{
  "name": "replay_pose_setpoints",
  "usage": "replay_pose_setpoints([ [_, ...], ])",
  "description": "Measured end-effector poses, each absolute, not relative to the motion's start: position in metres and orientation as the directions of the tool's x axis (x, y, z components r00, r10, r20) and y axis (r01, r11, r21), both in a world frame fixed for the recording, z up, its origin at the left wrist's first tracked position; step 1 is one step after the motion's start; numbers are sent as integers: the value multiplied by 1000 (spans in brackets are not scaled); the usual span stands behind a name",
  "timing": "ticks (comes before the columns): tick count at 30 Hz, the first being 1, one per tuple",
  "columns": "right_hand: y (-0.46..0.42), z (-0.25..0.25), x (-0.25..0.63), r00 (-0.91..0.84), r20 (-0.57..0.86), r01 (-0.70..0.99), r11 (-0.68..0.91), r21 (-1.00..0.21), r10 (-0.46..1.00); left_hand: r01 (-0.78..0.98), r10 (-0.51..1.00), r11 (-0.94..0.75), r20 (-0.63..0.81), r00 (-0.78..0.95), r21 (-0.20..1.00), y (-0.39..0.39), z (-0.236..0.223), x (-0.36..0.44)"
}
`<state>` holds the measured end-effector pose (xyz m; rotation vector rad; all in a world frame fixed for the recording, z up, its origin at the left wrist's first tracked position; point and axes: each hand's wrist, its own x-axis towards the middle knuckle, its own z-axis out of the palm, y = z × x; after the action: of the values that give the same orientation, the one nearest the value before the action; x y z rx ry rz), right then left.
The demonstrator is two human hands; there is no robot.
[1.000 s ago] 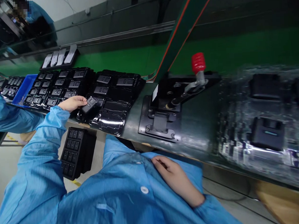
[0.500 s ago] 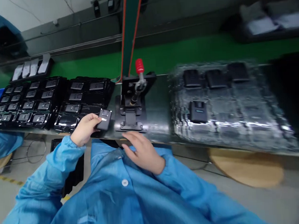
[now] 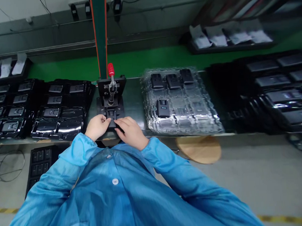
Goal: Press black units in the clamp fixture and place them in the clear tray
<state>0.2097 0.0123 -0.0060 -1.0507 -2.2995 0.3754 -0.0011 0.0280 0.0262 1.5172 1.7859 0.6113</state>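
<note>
Both my hands meet at the front of a black clamp fixture that carries a red-capped lever. My left hand pinches a small black device against the fixture's front plate. Fingers curled, my right hand rests on the same device from the right. Only the device's top shows between my fingers. To the left, black trays hold several similar devices; one pocket near the fixture is empty.
A clear plastic tray with several black devices lies right of the fixture. Dark trays sit further right. A green conveyor belt runs behind. A stack of black trays stands under the bench, and a round brown stool is at the right.
My left hand carried the black device from the left tray to the fixture. My right hand rose from my lap to join it. The camera view swung right and centred on the fixture.
</note>
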Motion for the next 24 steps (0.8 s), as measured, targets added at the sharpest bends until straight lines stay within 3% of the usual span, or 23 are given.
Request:
replay_pose_setpoints([
  [5,22,-9,211,-536,355,597,641,-481,766,755,972,188,-227,-53,628,35,28,2],
  [13,29,-13,209,-520,349,571,621,-537,779,713,958,210,-287,-14,669,46,25,-5],
  [24,33,-15,209,-526,339,554,617,-559,780,789,969,163,-247,-15,593,48,24,-7],
])
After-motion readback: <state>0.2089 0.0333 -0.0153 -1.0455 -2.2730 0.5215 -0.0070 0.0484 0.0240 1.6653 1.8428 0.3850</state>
